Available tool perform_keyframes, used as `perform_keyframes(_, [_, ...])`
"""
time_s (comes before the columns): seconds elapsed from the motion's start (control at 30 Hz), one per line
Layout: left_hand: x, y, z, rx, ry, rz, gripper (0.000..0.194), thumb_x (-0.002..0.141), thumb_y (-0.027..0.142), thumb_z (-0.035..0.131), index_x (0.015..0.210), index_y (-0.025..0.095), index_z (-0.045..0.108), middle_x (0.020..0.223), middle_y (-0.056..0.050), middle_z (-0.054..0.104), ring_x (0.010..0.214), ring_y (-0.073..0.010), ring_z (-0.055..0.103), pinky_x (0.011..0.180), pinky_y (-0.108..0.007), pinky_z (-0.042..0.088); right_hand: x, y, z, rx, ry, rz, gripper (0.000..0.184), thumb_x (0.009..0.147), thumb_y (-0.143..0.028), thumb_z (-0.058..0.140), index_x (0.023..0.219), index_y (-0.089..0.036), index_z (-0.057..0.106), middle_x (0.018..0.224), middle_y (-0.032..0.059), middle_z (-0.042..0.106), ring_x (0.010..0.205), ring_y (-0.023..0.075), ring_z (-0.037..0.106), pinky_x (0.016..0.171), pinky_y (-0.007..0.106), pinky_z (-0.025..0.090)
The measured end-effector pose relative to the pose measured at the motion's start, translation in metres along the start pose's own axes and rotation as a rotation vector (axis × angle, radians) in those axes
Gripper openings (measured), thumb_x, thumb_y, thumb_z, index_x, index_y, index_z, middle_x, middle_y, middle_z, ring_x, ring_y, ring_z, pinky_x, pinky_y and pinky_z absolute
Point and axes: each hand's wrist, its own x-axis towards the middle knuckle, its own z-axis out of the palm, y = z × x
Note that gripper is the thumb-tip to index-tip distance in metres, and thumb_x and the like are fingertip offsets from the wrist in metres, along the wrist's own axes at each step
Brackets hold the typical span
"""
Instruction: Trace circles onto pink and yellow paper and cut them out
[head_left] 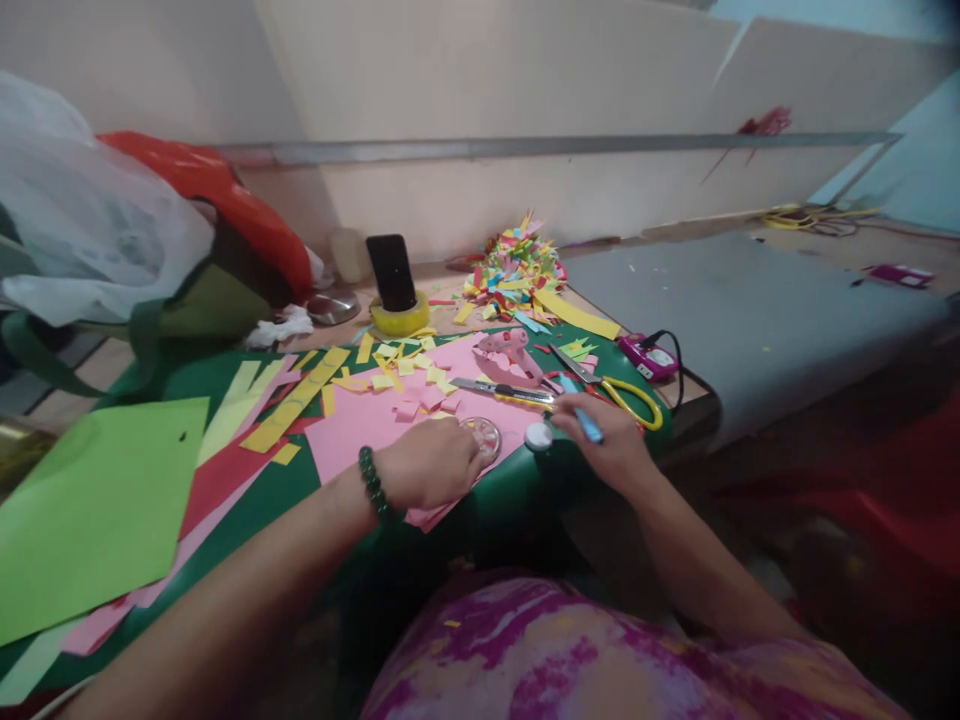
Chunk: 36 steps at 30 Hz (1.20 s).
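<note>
Left hand on round disc, right hand gripping blue pen.
Disc lies flat on pink sheet, touching left fingers, which are curled; pinch or press, can't tell. Pen is right of disc, long axis slanting, far end leaning toward disc's side; left hand nearer disc. White cap just right of disc; box cutter beyond it, lengthwise left-right. Purple device, right of and beyond disc: label unreadable. No legible brands or writing.

single head view: close above table, tilted down, facing wall beyond.
</note>
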Motion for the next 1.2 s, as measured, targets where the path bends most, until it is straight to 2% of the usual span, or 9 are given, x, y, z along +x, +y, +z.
perform_keyframes(0.13, [-0.018, 0.001, 0.026, -0.181, 0.139, -0.064, 0.042, 0.099, 0.032, 0.032, 0.088, 0.016, 0.069, 0.091, -0.01, 0.073, 0.085, -0.0213, 0.067, 0.076, -0.031, 0.05, -0.008, 0.007, 0.018, -0.282, -0.093, -0.192, 0.018, 0.086, -0.028, 0.062, 0.102, -0.019, 0.064, 0.093, 0.007, 0.074, 0.085, 0.0267, 0.066, 0.071, 0.036, 0.053])
perform_keyframes(0.23, [-0.035, 0.002, 0.047, -0.291, 0.332, -0.062, 0.039, 0.1, 0.033, 0.032, 0.094, 0.018, 0.067, 0.121, -0.01, 0.068, 0.11, -0.0219, 0.062, 0.093, -0.034, 0.05, -0.008, 0.014, 0.017, -0.375, -0.032, -0.19, 0.017, 0.087, -0.014, 0.053, 0.099, -0.019, 0.063, 0.086, 0.0064, 0.073, 0.08, 0.0262, 0.065, 0.069, 0.037, 0.052])
perform_keyframes(0.43, [-0.06, 0.012, 0.081, -0.262, 0.598, -0.075, 0.037, 0.099, 0.032, 0.033, 0.108, 0.015, 0.064, 0.125, -0.014, 0.066, 0.115, -0.0235, 0.062, 0.094, -0.039, 0.054, -0.002, -0.003, 0.016, -0.232, 0.111, -0.178, 0.014, 0.091, -0.019, 0.053, 0.104, -0.02, 0.057, 0.093, 0.0082, 0.071, 0.084, 0.0251, 0.066, 0.076, 0.038, 0.053])
perform_keyframes(0.63, [-0.063, 0.022, 0.104, -0.227, 0.651, -0.118, 0.03, 0.097, 0.025, 0.035, 0.094, 0.016, 0.064, 0.118, -0.014, 0.069, 0.108, -0.0246, 0.066, 0.09, -0.042, 0.057, 0.007, -0.045, 0.061, -0.049, -0.28, -0.114, 0.061, 0.069, -0.035, 0.08, 0.119, -0.015, 0.051, 0.111, 0.015, 0.067, 0.1, 0.0314, 0.064, 0.085, 0.045, 0.054])
perform_keyframes(0.77, [-0.065, 0.022, 0.111, -0.252, 0.663, -0.123, 0.025, 0.096, 0.023, 0.038, 0.091, 0.017, 0.062, 0.12, -0.014, 0.068, 0.11, -0.0241, 0.065, 0.091, -0.04, 0.057, 0.015, -0.049, 0.073, 0.03, -0.359, 0.047, 0.057, 0.061, -0.028, 0.081, 0.111, -0.018, 0.055, 0.108, 0.013, 0.067, 0.101, 0.0322, 0.063, 0.088, 0.048, 0.052])
perform_keyframes(0.9, [-0.066, 0.021, 0.112, -0.256, 0.672, -0.12, 0.023, 0.095, 0.022, 0.039, 0.092, 0.017, 0.062, 0.121, -0.013, 0.068, 0.111, -0.0242, 0.065, 0.093, -0.041, 0.056, 0.022, -0.035, 0.054, 0.4, -0.232, 0.25, 0.044, 0.069, -0.033, 0.074, 0.106, -0.022, 0.052, 0.103, 0.0086, 0.068, 0.095, 0.026, 0.067, 0.082, 0.042, 0.055])
perform_keyframes(1.0, [-0.065, 0.02, 0.112, -0.232, 0.686, -0.111, 0.025, 0.096, 0.023, 0.039, 0.092, 0.017, 0.063, 0.118, -0.012, 0.069, 0.11, -0.0241, 0.065, 0.092, -0.04, 0.056, 0.024, -0.02, 0.029, 0.601, 0.055, 0.314, 0.046, 0.071, -0.036, 0.074, 0.107, -0.025, 0.048, 0.109, 0.0072, 0.066, 0.102, 0.0245, 0.066, 0.086, 0.04, 0.054])
perform_keyframes(1.1, [-0.067, 0.017, 0.11, -0.208, 0.719, -0.098, 0.027, 0.096, 0.026, 0.038, 0.095, 0.017, 0.063, 0.112, -0.011, 0.072, 0.106, -0.0238, 0.067, 0.089, -0.038, 0.057, 0.017, -0.014, 0.008, 0.484, 0.257, 0.263, 0.048, 0.068, -0.03, 0.077, 0.108, -0.025, 0.051, 0.114, 0.0067, 0.063, 0.11, 0.0242, 0.062, 0.095, 0.04, 0.05])
perform_keyframes(1.2, [-0.073, 0.012, 0.109, -0.187, 0.756, -0.099, 0.027, 0.097, 0.028, 0.038, 0.094, 0.017, 0.063, 0.104, -0.01, 0.074, 0.098, -0.023, 0.069, 0.084, -0.036, 0.058, 0.003, -0.022, 0.003, 0.385, 0.162, 0.248, 0.044, 0.071, -0.029, 0.074, 0.109, -0.024, 0.052, 0.114, 0.007, 0.062, 0.103, 0.0231, 0.064, 0.09, 0.038, 0.052])
